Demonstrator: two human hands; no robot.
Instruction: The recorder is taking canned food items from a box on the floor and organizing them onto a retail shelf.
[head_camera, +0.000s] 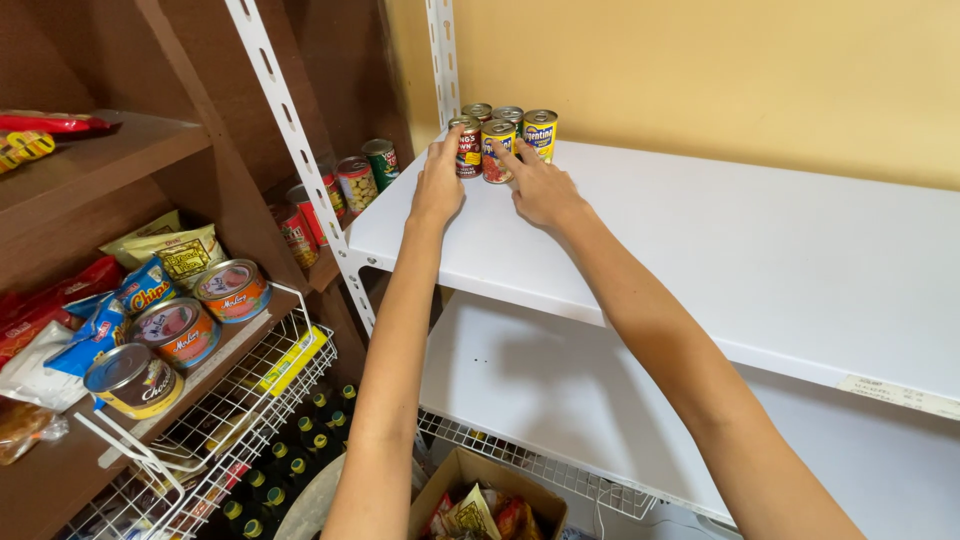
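Note:
Several small food cans (500, 135) stand grouped at the far left corner of a white shelf (720, 240), against the yellow wall. My left hand (438, 180) rests on the shelf with its fingers touching the front-left red-labelled can (468, 150). My right hand (540, 185) lies flat beside it, fingertips against the can with the yellow and red label (497, 152). Neither hand wraps around a can; both press from the front with fingers extended.
A brown wooden shelf unit (200, 140) at left holds more cans (355, 180), round tins (180, 330) and snack bags (165, 250). A white wire basket (250, 400) hangs below, bottles (300, 450) under it. A lower white shelf (560, 390) and an open cardboard box (480, 505) sit beneath.

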